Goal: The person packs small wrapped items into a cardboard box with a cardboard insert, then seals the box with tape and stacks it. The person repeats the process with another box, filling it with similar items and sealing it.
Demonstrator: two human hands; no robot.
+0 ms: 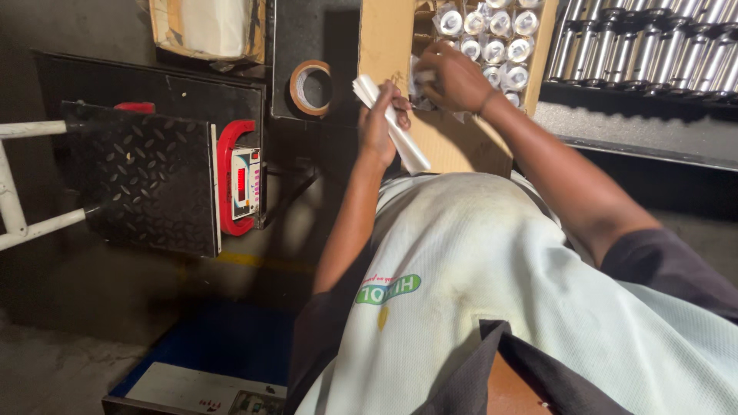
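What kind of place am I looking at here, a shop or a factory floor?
Most likely a packing area in a small factory or warehouse. A platform weighing scale sits on the floor, a cardboard box holds wrapped metal parts, rows of metal cylinders lie alongside, and a roll of brown tape lies nearby.

Hands: two, the left hand (379, 123) and the right hand (453, 77).
Bundles of white sheets: one (400, 138), held in the left hand.
Cardboard boxes: one (384, 38), open.
Wrapped metal parts in the box: about ten in view (494, 51); the rest are hidden.
Tape rolls: one (311, 87), brown.
Weighing scales: one (154, 177), with one red-framed display (244, 180).
Metal cylinders in the rack: a dozen or more (653, 46), exact count unclear.
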